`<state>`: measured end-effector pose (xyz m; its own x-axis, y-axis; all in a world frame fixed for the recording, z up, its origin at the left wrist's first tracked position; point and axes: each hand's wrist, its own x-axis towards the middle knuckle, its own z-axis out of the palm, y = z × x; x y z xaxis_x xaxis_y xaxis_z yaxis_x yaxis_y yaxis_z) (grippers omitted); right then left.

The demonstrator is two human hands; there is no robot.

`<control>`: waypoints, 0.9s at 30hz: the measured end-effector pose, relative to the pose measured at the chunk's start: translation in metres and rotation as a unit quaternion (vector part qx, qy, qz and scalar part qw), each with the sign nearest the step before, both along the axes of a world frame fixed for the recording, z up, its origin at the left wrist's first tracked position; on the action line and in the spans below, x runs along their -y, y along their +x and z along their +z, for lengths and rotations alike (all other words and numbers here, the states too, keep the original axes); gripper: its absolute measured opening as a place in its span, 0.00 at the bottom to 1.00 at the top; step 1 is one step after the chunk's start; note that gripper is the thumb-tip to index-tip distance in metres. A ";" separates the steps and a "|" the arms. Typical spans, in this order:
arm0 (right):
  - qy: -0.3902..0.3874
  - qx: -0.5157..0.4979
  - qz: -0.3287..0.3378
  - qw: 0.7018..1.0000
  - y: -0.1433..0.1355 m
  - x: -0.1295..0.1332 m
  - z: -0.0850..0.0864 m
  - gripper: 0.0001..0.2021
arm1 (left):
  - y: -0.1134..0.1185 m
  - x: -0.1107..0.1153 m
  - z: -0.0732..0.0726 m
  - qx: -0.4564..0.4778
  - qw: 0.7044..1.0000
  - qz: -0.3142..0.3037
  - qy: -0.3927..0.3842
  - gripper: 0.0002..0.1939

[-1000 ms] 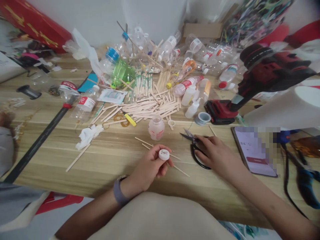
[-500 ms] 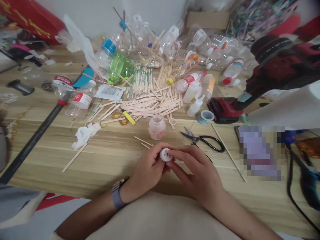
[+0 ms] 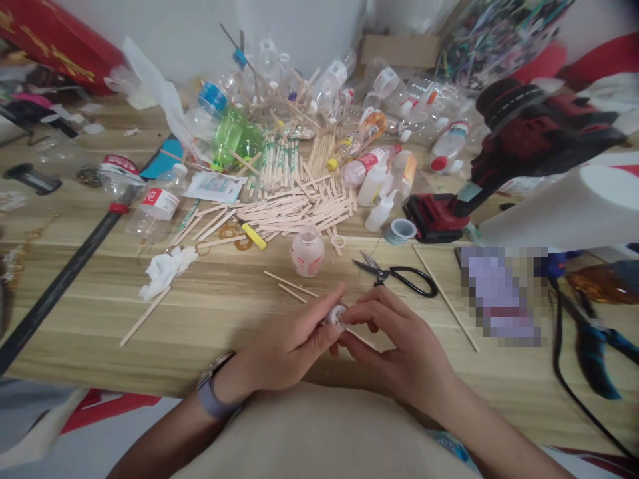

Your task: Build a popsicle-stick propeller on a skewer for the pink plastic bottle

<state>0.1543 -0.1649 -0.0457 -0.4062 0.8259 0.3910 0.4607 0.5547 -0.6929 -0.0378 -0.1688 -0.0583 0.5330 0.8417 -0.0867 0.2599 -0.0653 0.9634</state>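
Between the thumb and fingers of my left hand (image 3: 294,346) is a small white bottle cap (image 3: 336,317) with dark marks on its top. My right hand (image 3: 399,339) pinches at the cap's right edge, its fingertips partly covering it. Just beyond my hands stands an uncapped, round pinkish bottle (image 3: 307,253). Two thin wooden sticks (image 3: 291,285) lie on the table by my left fingertips. Black-handled scissors (image 3: 394,276) rest, blades apart, beyond my right hand.
A heap of wooden sticks (image 3: 299,209) and many plastic bottles (image 3: 229,136) fill the back. A yellow-handled tool (image 3: 253,235) lies before the heap. At right are a red-black power tool (image 3: 449,213), a white roll (image 3: 564,209), a blurred-out phone (image 3: 502,296) and pliers (image 3: 594,339).
The cap has tilted and turned in my fingers, with less of its top showing. My left thumb now lies over its near side. The whole view has shifted slightly.
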 end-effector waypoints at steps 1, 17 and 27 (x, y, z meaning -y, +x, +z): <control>-0.026 -0.011 0.016 0.999 0.001 0.000 0.002 0.07 | 0.001 -0.001 0.000 0.014 1.000 0.001 -0.006 0.26; -0.073 0.329 -0.129 0.933 0.090 -0.051 -0.066 0.23 | 0.016 -0.006 -0.009 0.322 0.911 0.160 -0.202 0.12; -0.105 0.148 -0.111 0.977 0.072 -0.002 -0.016 0.19 | 0.018 -0.004 -0.009 0.323 0.913 0.214 -0.127 0.14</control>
<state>0.2265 -0.1625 -0.0620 -0.2773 0.9559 0.0963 0.7517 0.2783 -0.5979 -0.0202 -0.1649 -0.0670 0.1695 0.9813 -0.0910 -0.4177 0.1552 0.8952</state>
